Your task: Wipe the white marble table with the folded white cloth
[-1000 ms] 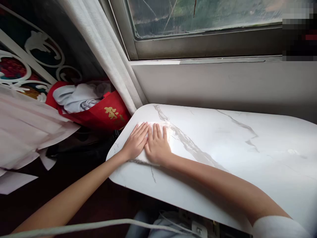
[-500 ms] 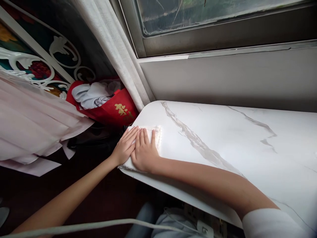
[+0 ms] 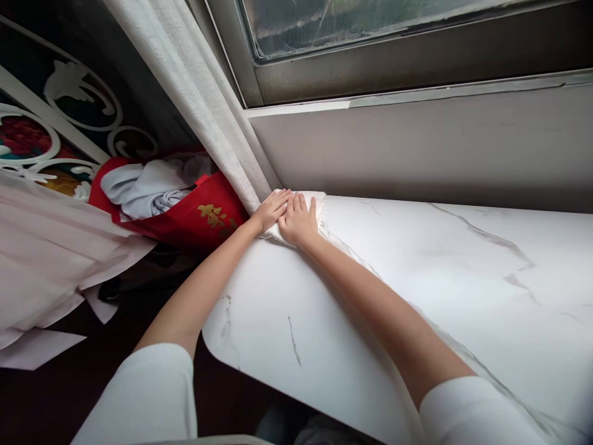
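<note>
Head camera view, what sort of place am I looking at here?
Probably a room in a home, though I can't be sure. A pale curtain hangs beside a window, a red bag holds bunched fabric, and a marble-patterned table stands below the window.

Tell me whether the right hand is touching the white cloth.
Touching. The head view shows the right hand laid palm down on the white cloth, with cloth showing beside its fingers and no visible gap.
</note>
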A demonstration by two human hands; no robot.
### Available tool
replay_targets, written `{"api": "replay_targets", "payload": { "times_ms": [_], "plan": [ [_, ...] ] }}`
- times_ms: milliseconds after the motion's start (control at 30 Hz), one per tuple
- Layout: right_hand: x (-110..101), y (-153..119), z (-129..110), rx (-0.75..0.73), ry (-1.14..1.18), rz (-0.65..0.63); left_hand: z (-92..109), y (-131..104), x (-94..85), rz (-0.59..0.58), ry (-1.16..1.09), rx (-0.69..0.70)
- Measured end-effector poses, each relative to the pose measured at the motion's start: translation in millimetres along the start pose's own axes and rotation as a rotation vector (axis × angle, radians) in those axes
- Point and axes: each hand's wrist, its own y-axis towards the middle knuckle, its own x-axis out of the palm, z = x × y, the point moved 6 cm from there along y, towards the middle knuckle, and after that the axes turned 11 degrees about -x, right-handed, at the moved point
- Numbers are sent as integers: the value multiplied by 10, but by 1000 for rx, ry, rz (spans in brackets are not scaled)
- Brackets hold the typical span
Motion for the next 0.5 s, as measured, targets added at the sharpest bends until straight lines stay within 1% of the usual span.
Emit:
{"api": "replay_targets", "payload": {
  "times_ms": [33, 100, 167, 233, 367, 433, 500],
  "plan": [
    [-3, 42, 54, 32, -11, 14, 2, 102, 13, -9, -5, 12],
    [-1, 94, 107, 70, -21, 26, -2, 223, 24, -23, -16, 32],
    [6, 111, 109, 73, -19, 17, -15, 253, 27, -29, -25, 44],
    [3, 99, 96, 66, -19, 7, -27, 226, 34, -32, -31, 54],
    [-15, 5, 41, 40, -15, -7, -34, 74, 51, -9, -38, 56],
    [-20, -88, -32, 17, -4, -6, -25, -74, 42, 16, -38, 51],
    [-29, -220, -153, -13, 6, 2, 2, -295, 18, 28, -33, 53]
  ]
}}
